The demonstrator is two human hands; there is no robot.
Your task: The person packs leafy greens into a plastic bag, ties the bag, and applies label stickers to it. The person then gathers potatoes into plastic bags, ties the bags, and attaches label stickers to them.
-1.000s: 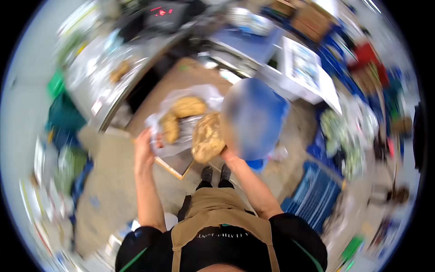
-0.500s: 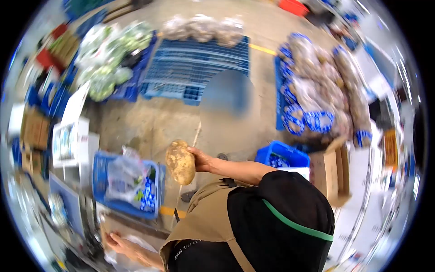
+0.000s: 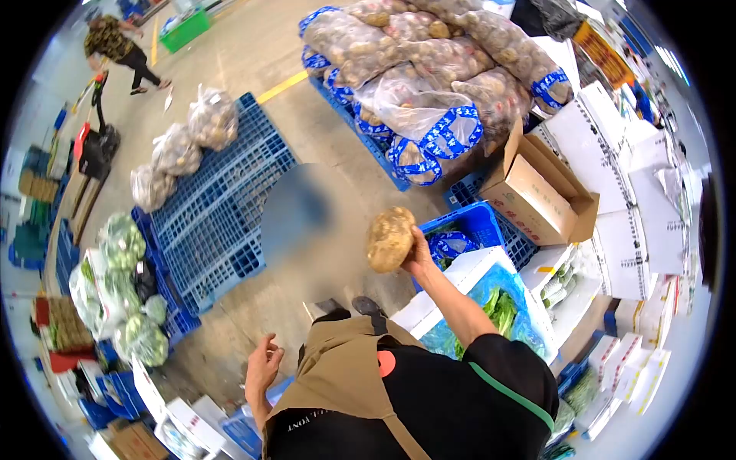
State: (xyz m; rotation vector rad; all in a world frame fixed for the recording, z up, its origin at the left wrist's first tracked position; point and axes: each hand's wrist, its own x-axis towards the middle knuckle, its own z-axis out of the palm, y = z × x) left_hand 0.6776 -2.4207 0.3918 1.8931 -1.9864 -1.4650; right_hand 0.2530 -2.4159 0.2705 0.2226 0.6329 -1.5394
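Note:
My right hand (image 3: 418, 254) grips a large yellow-brown potato (image 3: 389, 239) by its side and holds it up in front of me. Below and beyond it stands a blue crate (image 3: 484, 222) with a blue-printed bag inside. My left hand (image 3: 263, 365) hangs low at my left side with nothing in it, its fingers loosely bent and apart. Near my right forearm is a white foam box (image 3: 410, 318) lined with blue plastic, holding green leafy vegetables (image 3: 500, 313).
Netted sacks of potatoes (image 3: 429, 61) lie piled on a pallet ahead. An open cardboard box (image 3: 537, 195) is at right. A blue pallet (image 3: 218, 207) carries clear bags (image 3: 213, 116); bagged greens (image 3: 119, 287) sit left. Another person (image 3: 115, 42) walks near a pallet jack (image 3: 96, 142).
My view and body have turned right, bringing the potato sacks and foam box closer. The potato stays in my right hand. My left hand has moved from the cardboard and plastic near it.

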